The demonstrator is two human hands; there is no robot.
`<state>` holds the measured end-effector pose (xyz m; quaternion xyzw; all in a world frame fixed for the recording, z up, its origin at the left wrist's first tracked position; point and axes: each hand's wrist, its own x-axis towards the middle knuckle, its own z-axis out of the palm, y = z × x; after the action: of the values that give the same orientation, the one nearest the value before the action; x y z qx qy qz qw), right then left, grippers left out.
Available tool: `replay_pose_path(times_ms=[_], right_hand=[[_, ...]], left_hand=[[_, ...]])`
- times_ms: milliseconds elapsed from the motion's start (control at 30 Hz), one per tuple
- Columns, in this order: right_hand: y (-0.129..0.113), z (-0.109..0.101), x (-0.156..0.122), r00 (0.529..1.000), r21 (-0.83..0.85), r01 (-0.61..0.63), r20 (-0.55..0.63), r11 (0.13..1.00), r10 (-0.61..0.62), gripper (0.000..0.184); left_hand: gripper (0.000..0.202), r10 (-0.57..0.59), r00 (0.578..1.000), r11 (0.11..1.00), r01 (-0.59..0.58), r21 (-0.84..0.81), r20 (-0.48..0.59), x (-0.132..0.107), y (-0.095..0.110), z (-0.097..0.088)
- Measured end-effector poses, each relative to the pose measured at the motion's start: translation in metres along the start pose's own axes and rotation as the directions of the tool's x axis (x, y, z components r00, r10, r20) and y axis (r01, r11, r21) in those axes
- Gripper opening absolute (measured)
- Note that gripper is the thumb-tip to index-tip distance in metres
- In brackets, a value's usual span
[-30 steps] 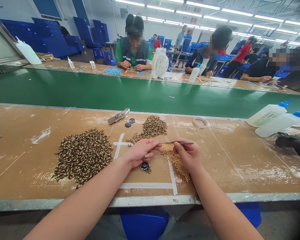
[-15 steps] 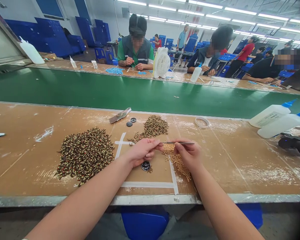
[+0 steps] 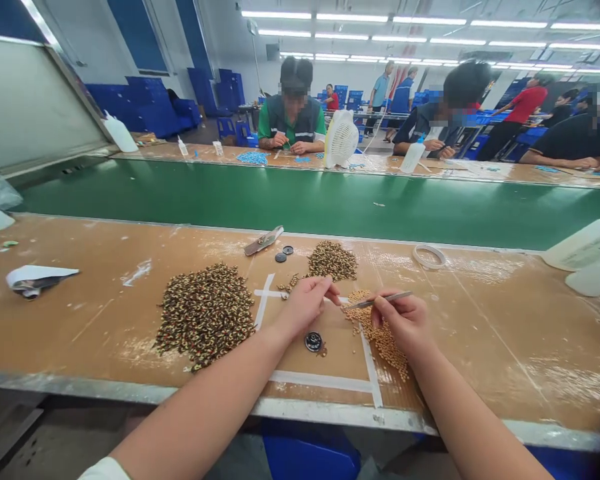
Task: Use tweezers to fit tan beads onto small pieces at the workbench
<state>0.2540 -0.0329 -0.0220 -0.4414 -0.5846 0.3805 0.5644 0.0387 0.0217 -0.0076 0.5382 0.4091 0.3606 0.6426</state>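
My right hand [image 3: 405,323] grips a pair of metal tweezers [image 3: 367,303], their tips pointing left above a pile of small tan beads [image 3: 389,350]. Just left of those tips is my left hand [image 3: 310,303], its fingers bent together; anything held in them is too small or hidden to make out. Below it on the table lies a round black dish [image 3: 313,342] with a shiny inside. A small heap of dark, cream-flecked pieces [image 3: 333,260] sits beyond my hands. A larger heap of the same pieces [image 3: 205,313] spreads to the left.
White tape strips [image 3: 325,381] mark the brown tabletop. Two dark discs [image 3: 281,257], a camouflage-patterned strip [image 3: 264,241] and a tape ring [image 3: 429,257] lie farther back. Beyond runs a green conveyor belt [image 3: 205,193], with co-workers seated across it. White bottles [image 3: 587,243] lie at right.
The view has turned left, so things appear farther right. My left fingers and the tweezers, close together before, have moved slightly apart. The tweezers now slant down to the left.
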Motion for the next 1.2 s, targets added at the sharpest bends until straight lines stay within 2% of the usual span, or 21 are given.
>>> replay_pose_path(times_ms=[33, 100, 167, 200, 300, 400, 467, 533, 700, 867, 1033, 1133, 1200], right_hand=[[0.002, 0.001, -0.001, 0.998, 0.009, -0.013, 0.056, 1.000, 0.012, 0.023], [0.005, 0.005, -0.003, 0.984, 0.010, -0.035, 0.177, 0.999, 0.033, 0.023], [0.006, 0.012, -0.005, 0.957, 0.001, -0.040, 0.287, 0.999, 0.038, 0.024], [0.006, 0.016, -0.006, 0.942, -0.001, -0.041, 0.332, 0.999, 0.039, 0.024], [0.005, 0.024, -0.006, 0.906, -0.017, -0.043, 0.422, 0.999, 0.046, 0.026], [0.001, 0.028, -0.005, 0.893, -0.064, -0.001, 0.449, 0.998, 0.030, 0.028], [-0.001, 0.029, -0.004, 0.892, -0.090, 0.020, 0.452, 0.996, 0.023, 0.028], [-0.001, 0.030, -0.004, 0.892, -0.099, 0.015, 0.450, 0.995, 0.031, 0.027], [0.001, 0.033, -0.006, 0.888, -0.124, 0.027, 0.459, 0.992, 0.033, 0.028], [0.004, 0.034, -0.006, 0.882, -0.136, 0.037, 0.471, 0.990, 0.032, 0.027], [0.002, 0.035, -0.005, 0.873, -0.138, 0.039, 0.486, 0.990, 0.034, 0.024], [0.000, 0.035, -0.004, 0.871, -0.143, 0.039, 0.489, 0.989, 0.036, 0.024], [0.000, 0.035, -0.004, 0.879, -0.141, 0.046, 0.476, 0.989, 0.027, 0.024]], left_hand=[[0.044, 0.105, 0.992, 0.990, -0.097, 0.101, -0.075, -0.001, 0.004, -0.002], [0.042, 0.307, 0.938, 0.907, -0.236, 0.348, -0.162, -0.007, 0.016, -0.008], [0.038, 0.423, 0.891, 0.758, -0.246, 0.604, -0.167, -0.017, 0.033, -0.019], [0.034, 0.437, 0.886, 0.667, -0.202, 0.717, -0.156, -0.022, 0.043, -0.026], [0.021, 0.351, 0.925, 0.339, 0.019, 0.940, -0.145, -0.041, 0.066, -0.052], [0.010, 0.196, 0.962, 0.064, 0.179, 0.982, -0.188, -0.057, 0.072, -0.080], [0.008, 0.130, 0.970, -0.054, 0.214, 0.975, -0.206, -0.063, 0.066, -0.095], [0.009, 0.085, 0.973, -0.119, 0.222, 0.968, -0.213, -0.066, 0.056, -0.105], [0.015, 0.096, 0.968, -0.139, 0.243, 0.960, -0.232, -0.066, 0.039, -0.115], [0.015, 0.075, 0.966, -0.113, 0.253, 0.961, -0.246, -0.063, 0.039, -0.117], [0.019, 0.120, 0.963, -0.071, 0.250, 0.966, -0.241, -0.062, 0.042, -0.114], [0.021, 0.179, 0.964, 0.018, 0.195, 0.981, -0.195, -0.062, 0.048, -0.104], [0.020, 0.245, 0.957, 0.133, 0.127, 0.983, -0.157, -0.060, 0.053, -0.092]])
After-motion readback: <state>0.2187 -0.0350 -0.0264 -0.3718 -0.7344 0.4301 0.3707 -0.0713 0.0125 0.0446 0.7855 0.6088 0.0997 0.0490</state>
